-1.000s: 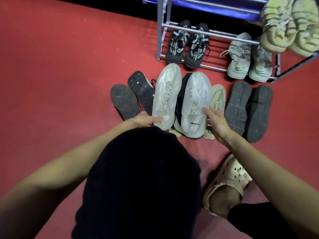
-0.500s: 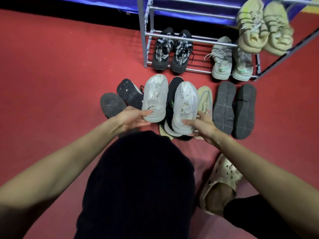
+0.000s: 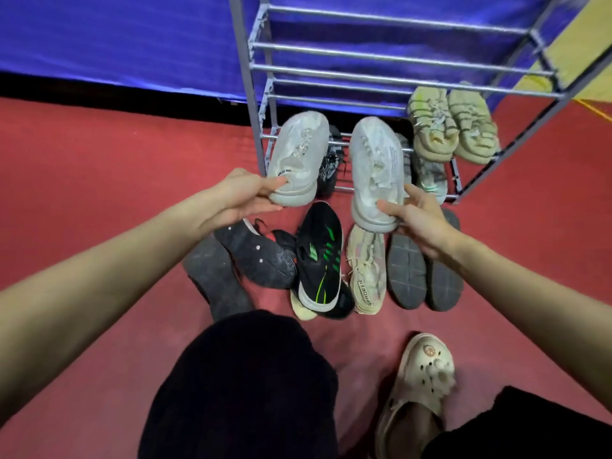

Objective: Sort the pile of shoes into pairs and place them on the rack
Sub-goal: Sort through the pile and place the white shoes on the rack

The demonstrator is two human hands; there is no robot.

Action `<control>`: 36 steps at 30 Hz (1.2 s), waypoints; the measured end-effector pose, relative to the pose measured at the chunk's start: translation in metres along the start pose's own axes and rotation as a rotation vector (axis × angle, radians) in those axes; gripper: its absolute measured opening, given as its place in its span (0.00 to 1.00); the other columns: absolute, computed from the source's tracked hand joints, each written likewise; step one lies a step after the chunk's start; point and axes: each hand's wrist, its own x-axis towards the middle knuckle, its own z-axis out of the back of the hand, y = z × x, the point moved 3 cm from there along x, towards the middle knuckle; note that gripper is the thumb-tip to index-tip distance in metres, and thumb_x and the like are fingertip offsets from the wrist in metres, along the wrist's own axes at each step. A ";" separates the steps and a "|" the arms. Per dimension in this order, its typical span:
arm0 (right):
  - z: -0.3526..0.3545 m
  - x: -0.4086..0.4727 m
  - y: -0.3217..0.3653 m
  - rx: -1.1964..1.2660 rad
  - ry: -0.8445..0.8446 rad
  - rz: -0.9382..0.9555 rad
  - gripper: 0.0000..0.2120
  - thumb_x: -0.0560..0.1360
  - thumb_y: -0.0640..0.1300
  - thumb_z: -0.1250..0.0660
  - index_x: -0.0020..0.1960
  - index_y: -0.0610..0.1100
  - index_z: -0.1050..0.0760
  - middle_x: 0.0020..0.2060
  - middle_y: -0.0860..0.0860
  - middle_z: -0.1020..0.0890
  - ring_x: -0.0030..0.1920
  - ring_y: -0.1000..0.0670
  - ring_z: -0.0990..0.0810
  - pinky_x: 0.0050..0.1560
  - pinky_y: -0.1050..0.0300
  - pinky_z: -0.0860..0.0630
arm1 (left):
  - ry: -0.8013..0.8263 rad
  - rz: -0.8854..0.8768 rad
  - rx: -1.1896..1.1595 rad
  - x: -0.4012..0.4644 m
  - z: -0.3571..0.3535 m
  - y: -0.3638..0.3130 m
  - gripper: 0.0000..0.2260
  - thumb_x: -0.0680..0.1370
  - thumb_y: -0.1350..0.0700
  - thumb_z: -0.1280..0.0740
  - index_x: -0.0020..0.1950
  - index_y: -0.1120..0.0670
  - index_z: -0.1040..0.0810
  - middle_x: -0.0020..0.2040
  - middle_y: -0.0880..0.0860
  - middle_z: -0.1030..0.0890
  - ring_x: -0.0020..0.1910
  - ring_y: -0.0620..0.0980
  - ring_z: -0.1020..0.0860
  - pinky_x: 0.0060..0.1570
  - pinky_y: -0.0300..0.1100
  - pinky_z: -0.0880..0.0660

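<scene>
On the red floor before the rack, both arms reach forward: the left hand grips one white sneaker by the heel, the right hand its apparent mate, above the pile.

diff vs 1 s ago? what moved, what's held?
Both white shoes rose off the pile toward the rack: left hand grips the left white shoe by the heel, right hand the right white shoe. Both were already held. The black-green shoe beneath is now uncovered. Pile and racked pairs stayed put.
</scene>
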 end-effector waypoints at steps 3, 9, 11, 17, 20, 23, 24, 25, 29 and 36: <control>-0.004 0.033 0.016 -0.017 -0.021 0.041 0.20 0.73 0.33 0.32 0.64 0.41 0.26 0.53 0.43 0.17 0.53 0.45 0.18 0.52 0.54 0.21 | -0.040 -0.018 -0.033 0.016 -0.011 -0.015 0.16 0.75 0.59 0.30 0.56 0.69 0.25 0.45 0.62 0.18 0.41 0.53 0.16 0.39 0.42 0.17; -0.023 0.118 0.036 -0.049 -0.058 0.084 0.15 0.74 0.36 0.34 0.61 0.41 0.24 0.54 0.44 0.17 0.48 0.47 0.19 0.52 0.52 0.19 | -0.106 -0.117 -0.023 0.068 -0.019 -0.038 0.12 0.77 0.59 0.32 0.53 0.67 0.23 0.42 0.59 0.19 0.41 0.50 0.19 0.37 0.38 0.18; -0.026 0.143 0.039 -0.058 -0.050 0.091 0.17 0.74 0.36 0.34 0.63 0.39 0.25 0.53 0.44 0.17 0.47 0.47 0.19 0.47 0.55 0.22 | -0.143 -0.170 -0.007 0.087 -0.016 -0.045 0.13 0.78 0.59 0.33 0.56 0.68 0.24 0.46 0.60 0.19 0.41 0.50 0.19 0.36 0.37 0.19; -0.040 0.193 0.042 -0.061 -0.017 0.110 0.14 0.76 0.34 0.36 0.62 0.37 0.26 0.46 0.49 0.18 0.42 0.53 0.18 0.36 0.63 0.22 | -0.176 -0.235 -0.094 0.132 -0.007 -0.060 0.16 0.80 0.60 0.37 0.63 0.69 0.29 0.52 0.60 0.20 0.43 0.50 0.19 0.38 0.39 0.19; -0.054 0.210 0.039 -0.043 -0.010 0.092 0.14 0.77 0.34 0.37 0.62 0.35 0.27 0.48 0.46 0.19 0.43 0.51 0.19 0.39 0.59 0.19 | -0.143 -0.220 -0.130 0.144 -0.007 -0.067 0.16 0.81 0.60 0.41 0.67 0.66 0.31 0.57 0.60 0.23 0.50 0.52 0.21 0.39 0.39 0.20; -0.068 0.220 0.039 -0.012 -0.001 0.060 0.15 0.77 0.35 0.37 0.63 0.33 0.28 0.50 0.42 0.19 0.45 0.46 0.18 0.46 0.49 0.19 | -0.124 -0.198 -0.118 0.154 -0.003 -0.065 0.15 0.82 0.60 0.42 0.67 0.65 0.31 0.58 0.59 0.23 0.50 0.51 0.21 0.40 0.38 0.21; -0.072 0.223 0.039 -0.006 -0.008 0.057 0.15 0.77 0.34 0.38 0.63 0.33 0.29 0.53 0.40 0.19 0.47 0.44 0.18 0.50 0.46 0.20 | -0.123 -0.195 -0.123 0.156 -0.001 -0.063 0.15 0.82 0.60 0.42 0.67 0.64 0.31 0.57 0.59 0.23 0.48 0.50 0.20 0.41 0.38 0.21; -0.075 0.225 0.038 -0.002 -0.020 0.058 0.15 0.77 0.34 0.38 0.64 0.32 0.30 0.55 0.39 0.20 0.51 0.43 0.19 0.53 0.44 0.21 | -0.125 -0.192 -0.127 0.158 0.002 -0.061 0.15 0.82 0.61 0.42 0.67 0.64 0.31 0.56 0.58 0.22 0.48 0.50 0.20 0.42 0.38 0.21; -0.082 0.229 0.027 0.003 -0.058 0.081 0.15 0.77 0.33 0.38 0.64 0.33 0.31 0.55 0.40 0.21 0.54 0.44 0.20 0.60 0.47 0.23 | -0.141 -0.195 -0.130 0.163 0.010 -0.056 0.15 0.82 0.61 0.42 0.67 0.64 0.31 0.55 0.58 0.22 0.44 0.49 0.20 0.41 0.39 0.20; -0.082 0.227 0.018 -0.062 -0.045 0.103 0.15 0.76 0.39 0.35 0.63 0.39 0.29 0.54 0.44 0.19 0.47 0.46 0.17 0.40 0.53 0.17 | -0.149 -0.151 -0.081 0.174 0.025 -0.038 0.17 0.81 0.58 0.39 0.67 0.66 0.30 0.59 0.60 0.22 0.53 0.52 0.21 0.45 0.40 0.20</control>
